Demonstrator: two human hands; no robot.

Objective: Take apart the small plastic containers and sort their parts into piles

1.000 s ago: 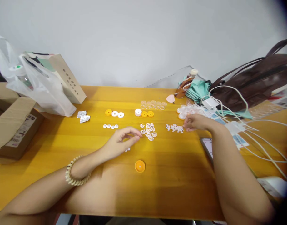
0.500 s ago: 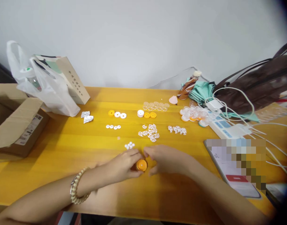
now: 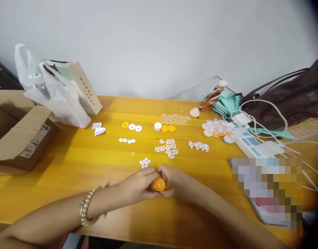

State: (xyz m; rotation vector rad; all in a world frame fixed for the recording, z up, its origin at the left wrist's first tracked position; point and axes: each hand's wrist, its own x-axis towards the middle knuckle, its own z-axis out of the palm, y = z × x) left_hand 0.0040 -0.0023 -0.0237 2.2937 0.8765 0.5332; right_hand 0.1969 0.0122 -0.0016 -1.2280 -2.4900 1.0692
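Between my two hands is a small round orange plastic case (image 3: 160,184), a pale dot at its middle. My left hand (image 3: 139,183) wraps its left side, with a beaded bracelet (image 3: 86,207) at the wrist. Against its right side close the fingers of my right hand (image 3: 176,183). Just beyond my fingertips lies a cluster of small white round pieces (image 3: 144,162). White spoked parts (image 3: 170,147) lie farther out, with more spoked parts (image 3: 198,146) to their right. Several white discs (image 3: 127,140) form a row at the left.
Behind are orange and white rings (image 3: 132,127), orange and white round parts (image 3: 164,128) and clear rings (image 3: 175,119). A cardboard box (image 3: 34,145) and plastic bag (image 3: 65,107) stand left. Right are finished-looking clear-topped cases (image 3: 216,128), a power strip (image 3: 248,141), cables, a bottle (image 3: 213,97) and a tablet (image 3: 267,214).
My right hand has come in from the right and closed on the orange case, which my left hand holds in both frames. The whole view has shifted slightly.
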